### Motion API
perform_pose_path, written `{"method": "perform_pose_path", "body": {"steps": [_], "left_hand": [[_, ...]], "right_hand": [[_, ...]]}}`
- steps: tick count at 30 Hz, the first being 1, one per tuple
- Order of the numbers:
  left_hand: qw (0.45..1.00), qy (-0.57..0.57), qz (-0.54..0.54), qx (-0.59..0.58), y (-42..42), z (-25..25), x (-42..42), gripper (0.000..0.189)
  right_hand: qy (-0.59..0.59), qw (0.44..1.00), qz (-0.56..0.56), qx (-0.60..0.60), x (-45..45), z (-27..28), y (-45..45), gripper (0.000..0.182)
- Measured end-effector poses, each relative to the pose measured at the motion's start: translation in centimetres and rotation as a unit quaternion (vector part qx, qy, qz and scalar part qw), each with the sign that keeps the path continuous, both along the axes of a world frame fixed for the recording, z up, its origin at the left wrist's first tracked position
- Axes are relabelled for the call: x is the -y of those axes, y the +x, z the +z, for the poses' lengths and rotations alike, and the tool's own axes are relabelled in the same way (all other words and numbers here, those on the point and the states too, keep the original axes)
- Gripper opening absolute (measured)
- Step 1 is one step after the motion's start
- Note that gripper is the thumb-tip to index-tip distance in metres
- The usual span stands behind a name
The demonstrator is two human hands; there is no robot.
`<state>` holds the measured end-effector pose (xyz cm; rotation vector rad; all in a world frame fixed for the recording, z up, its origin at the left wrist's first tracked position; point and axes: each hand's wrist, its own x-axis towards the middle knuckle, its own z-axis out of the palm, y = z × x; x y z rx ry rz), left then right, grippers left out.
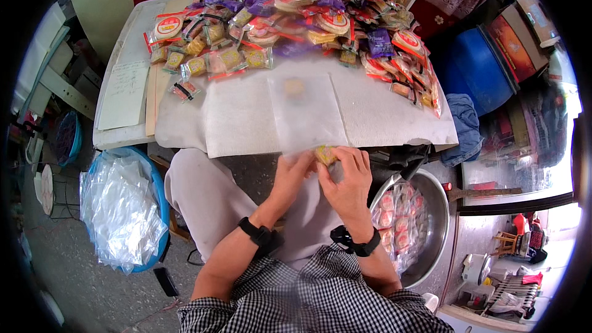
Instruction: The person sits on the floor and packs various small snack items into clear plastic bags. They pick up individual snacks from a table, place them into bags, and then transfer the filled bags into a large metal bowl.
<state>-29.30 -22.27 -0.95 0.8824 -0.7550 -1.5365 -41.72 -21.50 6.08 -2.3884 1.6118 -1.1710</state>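
A clear plastic bag lies flat on the table, its near end hanging over the front edge. Through its far end a small yellowish piece shows faintly. My left hand pinches the bag's near end. Right beside it, my right hand holds a small yellow wrapped snack between thumb and fingers, at the bag's mouth. Whether the snack is partly inside the bag I cannot tell. A heap of wrapped snacks in yellow, purple and red-edged packets spreads across the table's far side.
A blue basin of clear bags stands on the floor at left. At right, a metal basin holds filled packets. A handwritten sheet lies on the table's left. A blue barrel stands at right; a phone lies on the floor.
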Motion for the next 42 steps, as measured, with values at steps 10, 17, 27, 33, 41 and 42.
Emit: {"method": "perform_pose_path", "body": {"steps": [10,17,27,33,41,42], "left_hand": [[1.0,0.024,-0.014,-0.009,0.3,1.1,-0.2,0.019],[0.998,-0.002,0.019,-0.063,-0.1,0.3,-0.2,0.023],[0.999,-0.04,-0.012,-0.032,0.4,-1.2,-0.4,0.026],[0.999,-0.016,-0.012,-0.037,-0.1,-2.5,0.0,0.025],[1.0,-0.014,-0.026,-0.008,0.2,-3.9,0.3,0.023],[0.999,-0.013,-0.022,-0.025,0.0,-3.4,0.3,0.022]], "right_hand": [[-0.011,0.997,0.015,-0.077,-2.8,-0.3,1.2,0.042],[0.078,0.985,0.037,-0.147,-1.5,-0.2,2.5,0.039],[-0.021,0.984,-0.031,-0.175,2.2,-1.1,4.3,0.044],[-0.031,0.985,0.028,-0.165,3.0,-1.4,3.7,0.052],[0.072,0.984,0.068,-0.149,3.2,0.3,4.9,0.052],[0.074,0.983,0.071,-0.15,2.8,0.2,4.4,0.052]]}}
